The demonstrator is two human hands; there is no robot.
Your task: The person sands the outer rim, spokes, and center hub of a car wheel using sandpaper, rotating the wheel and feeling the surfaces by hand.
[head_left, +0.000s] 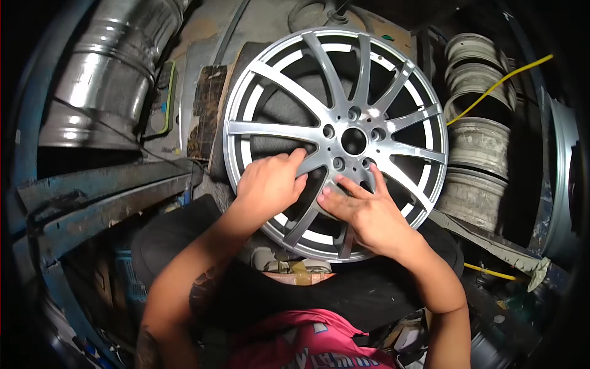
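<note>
A silver multi-spoke alloy wheel [286,130] lies face up in front of me, leaning toward my lap. My left hand [268,182] is closed around one of its spokes on the lower left, thumb and forefinger on either side of it. My right hand [370,216] rests on the lower spokes just below the centre hole, its fingers spread and the tips touching the metal near the bolt holes. Whether anything thin lies under the right palm, I cannot tell. My arms hide part of the lower rim.
Dull, worn wheel rims [476,142] are stacked at the right, with a yellow cable [504,78] crossing them. Shiny wheel barrels [104,74] stand at the upper left. Blue metal frames [104,197] flank me. Dark padding lies under the wheel.
</note>
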